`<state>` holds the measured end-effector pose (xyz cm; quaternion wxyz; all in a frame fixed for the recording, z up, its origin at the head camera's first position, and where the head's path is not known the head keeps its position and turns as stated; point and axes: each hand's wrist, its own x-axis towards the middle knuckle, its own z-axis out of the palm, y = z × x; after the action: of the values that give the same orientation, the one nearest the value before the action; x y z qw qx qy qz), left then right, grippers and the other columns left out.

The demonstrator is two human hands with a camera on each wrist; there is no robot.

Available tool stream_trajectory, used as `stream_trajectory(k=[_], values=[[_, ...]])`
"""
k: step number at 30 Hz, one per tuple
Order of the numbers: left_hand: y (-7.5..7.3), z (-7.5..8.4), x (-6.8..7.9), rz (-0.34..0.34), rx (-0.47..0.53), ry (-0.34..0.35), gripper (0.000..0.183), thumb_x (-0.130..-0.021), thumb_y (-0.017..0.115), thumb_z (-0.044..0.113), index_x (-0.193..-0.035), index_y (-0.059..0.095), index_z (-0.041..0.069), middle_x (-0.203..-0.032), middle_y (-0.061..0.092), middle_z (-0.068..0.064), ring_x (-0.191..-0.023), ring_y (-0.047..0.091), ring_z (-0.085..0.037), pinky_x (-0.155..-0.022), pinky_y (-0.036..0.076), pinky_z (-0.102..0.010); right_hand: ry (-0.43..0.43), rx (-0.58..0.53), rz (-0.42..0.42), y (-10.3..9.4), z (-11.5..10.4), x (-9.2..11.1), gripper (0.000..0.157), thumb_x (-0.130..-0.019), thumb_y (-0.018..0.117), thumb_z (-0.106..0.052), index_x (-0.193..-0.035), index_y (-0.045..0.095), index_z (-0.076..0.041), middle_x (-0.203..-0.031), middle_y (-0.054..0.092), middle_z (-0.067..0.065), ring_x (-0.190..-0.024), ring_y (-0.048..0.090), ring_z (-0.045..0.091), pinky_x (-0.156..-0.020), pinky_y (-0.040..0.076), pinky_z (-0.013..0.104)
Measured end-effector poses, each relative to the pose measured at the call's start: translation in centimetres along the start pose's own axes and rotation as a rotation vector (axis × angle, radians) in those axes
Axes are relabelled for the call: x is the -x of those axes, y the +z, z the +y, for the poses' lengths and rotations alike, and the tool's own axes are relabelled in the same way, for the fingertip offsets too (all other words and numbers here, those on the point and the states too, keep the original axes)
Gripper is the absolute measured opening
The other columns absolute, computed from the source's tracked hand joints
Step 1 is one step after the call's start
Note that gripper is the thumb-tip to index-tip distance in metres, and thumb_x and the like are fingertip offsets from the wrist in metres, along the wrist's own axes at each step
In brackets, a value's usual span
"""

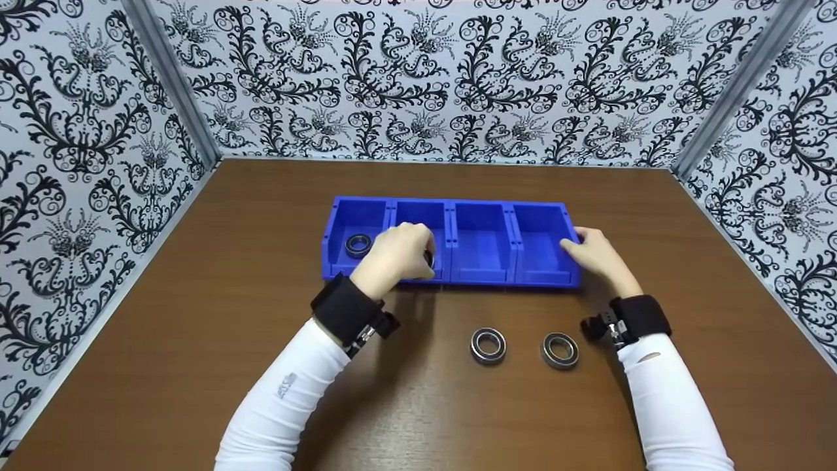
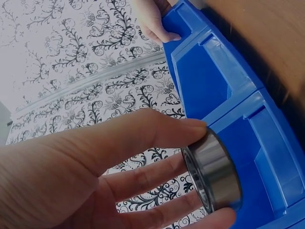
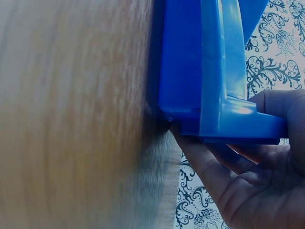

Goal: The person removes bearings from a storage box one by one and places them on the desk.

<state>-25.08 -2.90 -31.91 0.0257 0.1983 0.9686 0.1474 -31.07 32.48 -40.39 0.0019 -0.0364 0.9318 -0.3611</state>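
Note:
My left hand (image 1: 403, 250) pinches a ball bearing (image 2: 217, 169) between thumb and fingers, over the second compartment from the left of a blue four-compartment bin (image 1: 480, 276). In the head view the hand hides most of that bearing. Another bearing (image 1: 358, 245) lies in the leftmost compartment. With its thumb over the rim and fingers along the outside, my right hand (image 1: 596, 254) grips the bin's right end wall; the right wrist view shows the fingers against the blue wall (image 3: 243, 126).
Two more bearings, a left one (image 1: 488, 345) and a right one (image 1: 560, 350), lie on the brown table (image 1: 261, 294) in front of the bin. Patterned panels (image 1: 425, 78) with grey posts enclose the table at the back and both sides.

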Motion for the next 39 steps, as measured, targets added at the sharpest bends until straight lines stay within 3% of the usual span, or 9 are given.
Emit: stream_trajectory(k=[18,39], values=[[1.0,-0.5,1.6,-0.026,0.071,0.041,0.032,-0.074,0.076,0.008,-0.106,0.078,0.006,-0.11,0.077,-0.014,-0.104,0.071,-0.035,-0.09,0.057,-0.05,0.011,-0.003,-0.009,0.0,-0.1,0.0,0.05,-0.101,0.05,-0.016,-0.137,0.051,0.019,-0.126,0.062,0.04,-0.103,0.068,0.034,-0.08,0.051,0.022],[1.8,-0.7,3.4,-0.035,0.097,0.055,0.032,-0.071,0.081,0.01,-0.103,0.077,0.006,-0.106,0.076,-0.015,-0.101,0.07,-0.035,-0.085,0.058,-0.049,0.03,-0.014,-0.029,-0.1,0.3,-0.2,0.052,-0.102,0.048,-0.017,-0.141,0.048,0.017,-0.128,0.062,0.039,-0.101,0.069,0.029,-0.074,0.048,0.016]])
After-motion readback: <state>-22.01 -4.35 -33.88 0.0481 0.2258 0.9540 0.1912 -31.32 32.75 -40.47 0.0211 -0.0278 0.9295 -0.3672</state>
